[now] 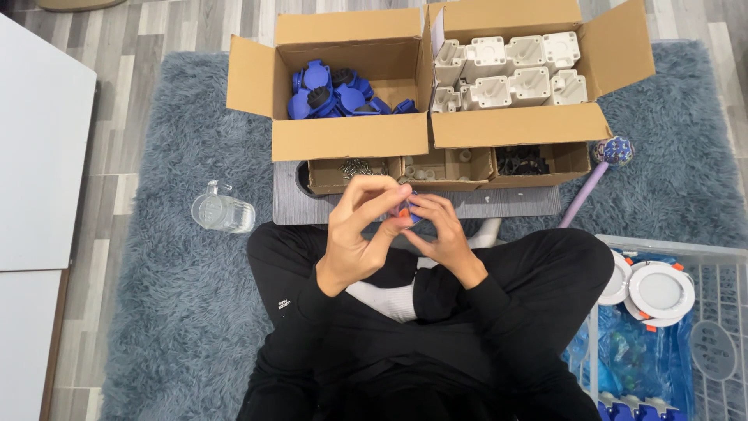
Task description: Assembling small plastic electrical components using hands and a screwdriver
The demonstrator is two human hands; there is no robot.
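Blue part [407,212] half-hidden between hands [366,226]

On the grey rug [179,327] — a clear jug [223,211], a purple-handled wand [594,175], a white basket [717,265].

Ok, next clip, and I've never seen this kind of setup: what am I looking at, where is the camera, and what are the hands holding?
There is no machine here. A person sits cross-legged on a grey shaggy rug, and the single camera is worn on their head, looking down at their own hands. The left hand and right hand meet over a small part with blue and orange showing; most of it is hidden by the fingers. Ahead stand a cardboard box of blue parts, a cardboard box of white parts, and a low tray of small compartments with tiny hardware. A clear glass jar lies at the left. At the right, a white basket holds round white discs.
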